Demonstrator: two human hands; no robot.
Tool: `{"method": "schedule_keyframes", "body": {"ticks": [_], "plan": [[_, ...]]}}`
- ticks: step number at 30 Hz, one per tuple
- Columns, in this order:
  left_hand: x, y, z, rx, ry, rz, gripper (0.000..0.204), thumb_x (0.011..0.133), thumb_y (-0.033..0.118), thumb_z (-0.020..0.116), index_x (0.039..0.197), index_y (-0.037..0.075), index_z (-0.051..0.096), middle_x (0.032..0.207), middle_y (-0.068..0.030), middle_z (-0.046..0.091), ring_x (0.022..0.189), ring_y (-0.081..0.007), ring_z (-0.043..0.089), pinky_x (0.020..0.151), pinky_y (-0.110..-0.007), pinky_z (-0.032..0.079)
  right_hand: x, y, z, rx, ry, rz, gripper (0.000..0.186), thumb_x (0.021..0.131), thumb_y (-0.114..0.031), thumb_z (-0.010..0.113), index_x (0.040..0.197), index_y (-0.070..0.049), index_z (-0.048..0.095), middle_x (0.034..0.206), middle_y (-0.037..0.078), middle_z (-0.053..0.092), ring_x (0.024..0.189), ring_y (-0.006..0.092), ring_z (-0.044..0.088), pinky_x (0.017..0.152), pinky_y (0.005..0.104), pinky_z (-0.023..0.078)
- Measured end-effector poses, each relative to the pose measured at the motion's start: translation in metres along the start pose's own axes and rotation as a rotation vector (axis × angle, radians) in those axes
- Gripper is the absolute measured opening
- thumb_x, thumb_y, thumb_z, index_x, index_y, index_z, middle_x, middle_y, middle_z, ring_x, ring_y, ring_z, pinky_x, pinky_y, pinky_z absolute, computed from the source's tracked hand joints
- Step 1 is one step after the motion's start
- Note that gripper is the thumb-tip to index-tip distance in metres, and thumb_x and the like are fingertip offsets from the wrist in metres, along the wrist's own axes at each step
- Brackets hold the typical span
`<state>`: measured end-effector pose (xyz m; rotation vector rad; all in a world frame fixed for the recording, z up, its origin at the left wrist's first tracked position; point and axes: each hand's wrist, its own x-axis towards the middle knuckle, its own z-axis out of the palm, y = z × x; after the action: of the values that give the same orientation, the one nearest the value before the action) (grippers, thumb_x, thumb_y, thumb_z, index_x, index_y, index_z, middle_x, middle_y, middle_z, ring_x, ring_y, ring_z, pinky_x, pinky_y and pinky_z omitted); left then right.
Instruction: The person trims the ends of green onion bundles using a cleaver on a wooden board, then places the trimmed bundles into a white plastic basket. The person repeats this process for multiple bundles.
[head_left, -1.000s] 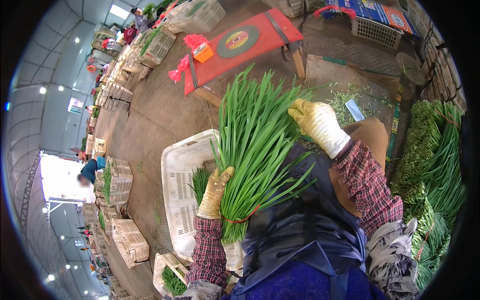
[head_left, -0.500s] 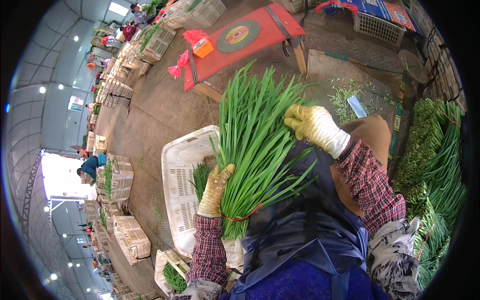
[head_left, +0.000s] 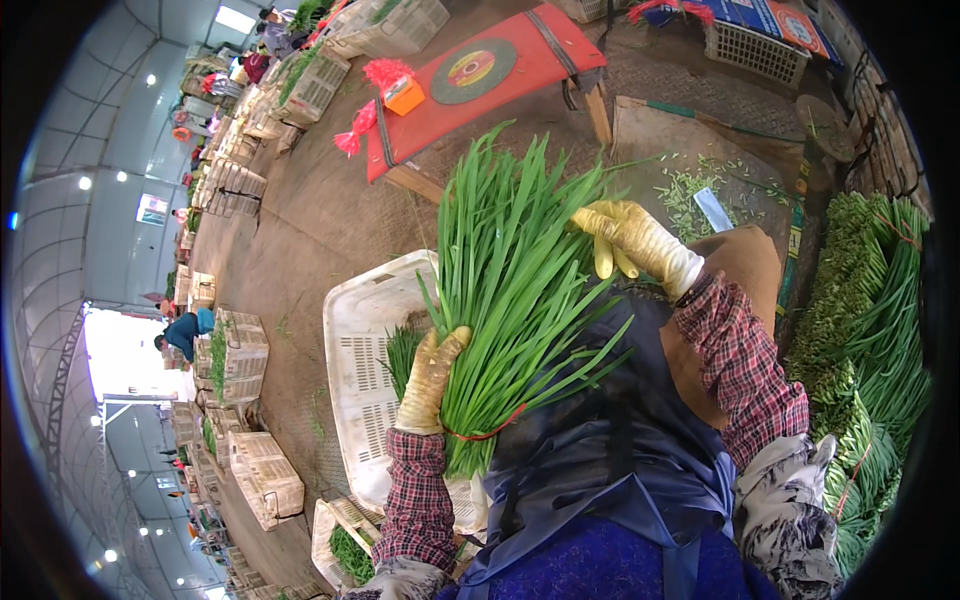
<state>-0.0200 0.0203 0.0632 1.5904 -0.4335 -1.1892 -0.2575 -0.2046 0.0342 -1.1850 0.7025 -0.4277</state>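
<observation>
A thick bunch of garlic chives point(head_left: 510, 270) lies tilted over my lap, its long green leaves fanning away from me. A red band point(head_left: 485, 432) circles its lower end. My left hand point(head_left: 430, 380), in a stained yellow-and-white glove, is closed around the bunch's left side, thumb on top. At the right edge of the leaves is my gloved right hand point(head_left: 632, 240), index finger and thumb pinched at the outer leaves and other fingers bent downward. Beneath the bunch stands a white plastic crate point(head_left: 350, 310) with more chives point(head_left: 403, 355) inside.
Tied chive bundles point(head_left: 880, 310) are piled at my right. Ahead stands a low red-topped bench point(head_left: 560, 60) carrying an orange box point(head_left: 404, 96) and red ties. Cut scraps and a pale blue strip point(head_left: 712, 210) lie on a board. Crates point(head_left: 265, 475) and people line the left.
My right hand has shifted slightly at the leaf edge, and its lower fingers have loosened and now hang downward. The left hand and the bunch stay in place.
</observation>
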Motion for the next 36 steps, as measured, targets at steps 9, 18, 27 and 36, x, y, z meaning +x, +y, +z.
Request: {"method": "schedule_keyframes", "body": {"ticks": [9, 18, 27, 36], "plan": [[-0.004, -0.001, 0.005, -0.033, 0.042, -0.003, 0.036, 0.091, 0.018, 0.067, 0.123, 0.004, 0.057, 0.103, -0.0037, 0.066, 0.084, -0.0128, 0.064, 0.071, -0.024, 0.054, 0.006, 0.017, 0.008, 0.071, -0.054, 0.039, 0.024, 0.089, -0.018, 0.066, 0.102, 0.001, 0.061, 0.057, 0.008, 0.060, 0.033, 0.0084, 0.040, 0.033, 0.0224, 0.028], [0.001, -0.002, -0.001, 0.017, -0.032, -0.005, 0.037, 0.093, 0.014, 0.063, 0.127, 0.002, 0.054, 0.108, -0.0066, 0.065, 0.089, -0.0133, 0.063, 0.077, -0.026, 0.053, -0.004, 0.019, 0.017, 0.236, 0.018, 0.019, 0.020, 0.093, -0.016, 0.056, 0.105, -0.001, 0.062, 0.060, 0.002, 0.057, 0.042, 0.0064, 0.047, 0.038, 0.0188, 0.033], [0.002, -0.016, 0.006, 0.330, 0.003, 0.261, 0.054, 0.088, 0.012, 0.070, 0.133, -0.006, 0.046, 0.115, -0.0118, 0.064, 0.100, -0.0155, 0.060, 0.089, -0.027, 0.047, -0.035, 0.004, 0.018, 0.920, -0.130, -0.402, 0.051, 0.100, -0.038, 0.049, 0.130, 0.004, 0.049, 0.077, 0.004, 0.065, 0.045, 0.0059, 0.049, 0.054, 0.0203, 0.049], [0.002, -0.026, 0.021, 0.859, 0.178, 0.359, 0.050, 0.088, 0.013, 0.070, 0.131, -0.002, 0.050, 0.108, -0.0083, 0.067, 0.092, -0.0140, 0.061, 0.083, -0.027, 0.050, 0.019, 0.003, 0.078, -1.016, 0.249, -0.664, 0.025, 0.086, -0.031, 0.065, 0.097, -0.008, 0.063, 0.077, 0.017, 0.066, 0.067, 0.0314, 0.064, 0.060, 0.0408, 0.051]]}}
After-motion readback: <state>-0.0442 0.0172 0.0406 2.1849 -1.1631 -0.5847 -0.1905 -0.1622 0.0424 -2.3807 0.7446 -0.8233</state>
